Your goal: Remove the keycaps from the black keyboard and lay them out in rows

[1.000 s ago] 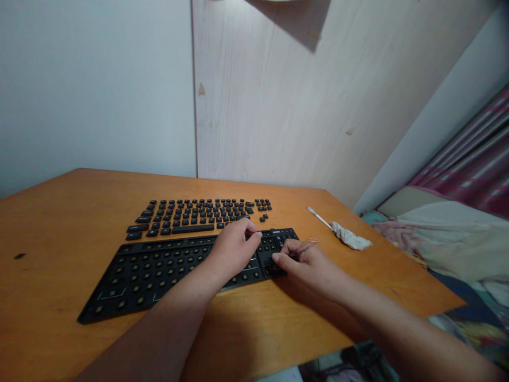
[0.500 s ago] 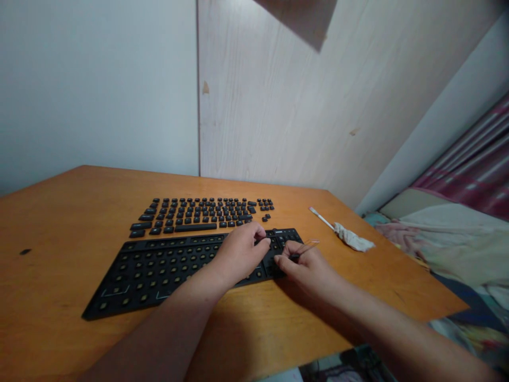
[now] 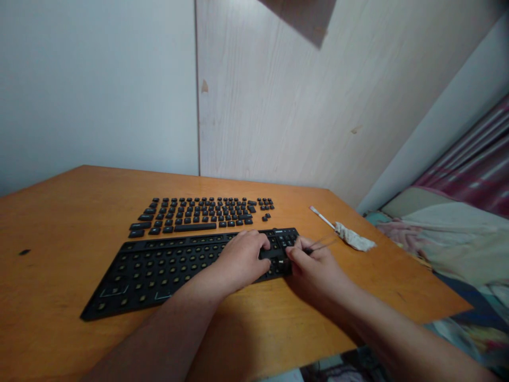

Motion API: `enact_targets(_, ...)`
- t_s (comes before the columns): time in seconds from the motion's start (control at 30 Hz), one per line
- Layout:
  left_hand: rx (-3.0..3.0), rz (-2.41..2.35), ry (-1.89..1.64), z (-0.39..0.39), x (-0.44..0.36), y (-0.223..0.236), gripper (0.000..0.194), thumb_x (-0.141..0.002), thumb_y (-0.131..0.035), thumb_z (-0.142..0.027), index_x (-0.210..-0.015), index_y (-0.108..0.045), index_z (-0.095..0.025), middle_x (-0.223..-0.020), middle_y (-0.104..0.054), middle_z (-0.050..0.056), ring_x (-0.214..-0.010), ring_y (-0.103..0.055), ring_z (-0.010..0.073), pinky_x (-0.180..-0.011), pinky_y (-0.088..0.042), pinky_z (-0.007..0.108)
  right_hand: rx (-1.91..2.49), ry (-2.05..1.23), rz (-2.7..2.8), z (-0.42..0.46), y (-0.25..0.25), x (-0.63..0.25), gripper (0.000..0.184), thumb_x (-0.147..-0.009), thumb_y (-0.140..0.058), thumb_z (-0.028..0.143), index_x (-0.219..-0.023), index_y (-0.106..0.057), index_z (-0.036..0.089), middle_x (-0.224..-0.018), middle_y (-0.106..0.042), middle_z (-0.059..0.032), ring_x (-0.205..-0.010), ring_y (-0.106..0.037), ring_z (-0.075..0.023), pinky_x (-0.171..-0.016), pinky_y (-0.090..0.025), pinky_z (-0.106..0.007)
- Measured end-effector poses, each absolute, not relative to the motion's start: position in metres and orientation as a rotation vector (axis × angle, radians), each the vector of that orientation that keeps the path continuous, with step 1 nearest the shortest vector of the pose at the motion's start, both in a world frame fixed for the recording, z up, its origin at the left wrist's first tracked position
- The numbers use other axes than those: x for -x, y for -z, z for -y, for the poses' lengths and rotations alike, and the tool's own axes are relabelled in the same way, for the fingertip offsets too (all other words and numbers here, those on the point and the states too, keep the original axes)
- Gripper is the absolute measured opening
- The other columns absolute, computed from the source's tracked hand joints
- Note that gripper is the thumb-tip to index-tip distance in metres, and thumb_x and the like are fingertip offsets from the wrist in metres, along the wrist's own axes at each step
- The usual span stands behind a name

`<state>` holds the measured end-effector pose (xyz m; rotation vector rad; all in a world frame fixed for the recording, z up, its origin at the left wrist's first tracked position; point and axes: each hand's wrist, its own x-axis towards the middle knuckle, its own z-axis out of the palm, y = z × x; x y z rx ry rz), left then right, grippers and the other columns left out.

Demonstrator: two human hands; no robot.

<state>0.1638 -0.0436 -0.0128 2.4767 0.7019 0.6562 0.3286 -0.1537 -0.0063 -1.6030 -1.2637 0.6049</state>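
A black keyboard [image 3: 159, 273] lies on the table, with most of its keycaps off and bare switch posts showing. Over its right half rests my left hand [image 3: 240, 260], open, thumb and forefinger apart at the arrow-key area. My right hand [image 3: 316, 265] is closed at the number-pad side, gripping a wire keycap puller [image 3: 323, 244] whose thin wires stick out to the right. Dark caps [image 3: 283, 262] sit between my two hands, partly hidden by the fingers. Behind the keyboard, the removed keycaps [image 3: 202, 212] are laid out in rows.
A white-handled brush [image 3: 323, 217] and a crumpled white cloth [image 3: 353, 237] lie to the right on the wooden table [image 3: 254, 339]. At far left is a small dark piece [image 3: 24, 252]. A wall stands behind; bedding [image 3: 437, 228] lies beyond the right edge.
My right hand has moved slightly right and up with the keycap puller, its wires now blurred. My left hand's thumb has dropped away from its forefinger, widening the gap.
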Motion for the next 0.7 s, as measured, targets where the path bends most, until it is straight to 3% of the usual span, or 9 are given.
enact_targets(0.3,-2.407,-0.653,-0.752,0.053,-0.167,0.006,0.02,-0.069,-0.069,-0.023,-0.089,-0.066,-0.023,-0.091,-0.067,0.005,-0.092,-0.058,0.0272,-0.079,-0.043,0.037,1.608,-0.472,1.253,0.154,-0.011,-0.327,0.038,-0.088,-0.057,0.041,-0.056,-0.048,0.022,-0.055,-0.051,0.0014,-0.054,-0.044,-0.0136,-0.053,-0.034,-0.027)
enact_targets(0.5,-1.895,-0.476,-0.665,0.056,-0.177,0.011,0.008,-0.078,-0.058,-0.018,-0.084,-0.061,-0.018,-0.076,-0.063,0.001,-0.07,-0.058,0.0145,-0.064,-0.044,0.025,1.574,-0.439,1.286,0.15,-0.01,-0.315,0.034,-0.088,-0.058,0.04,-0.062,-0.051,0.021,-0.058,-0.052,0.0018,-0.057,-0.046,-0.0131,-0.054,-0.036,-0.026)
enact_targets(0.7,-1.822,-0.583,-0.741,0.049,-0.18,0.021,0.013,-0.072,-0.058,-0.013,-0.083,-0.056,-0.019,-0.066,-0.054,-0.004,-0.061,-0.05,0.0109,-0.054,-0.035,0.022,1.516,-0.343,1.348,0.149,-0.007,-0.313,0.026,-0.091,-0.058,0.041,-0.078,-0.061,0.019,-0.072,-0.061,-0.0004,-0.068,-0.055,-0.014,-0.061,-0.043,-0.025)
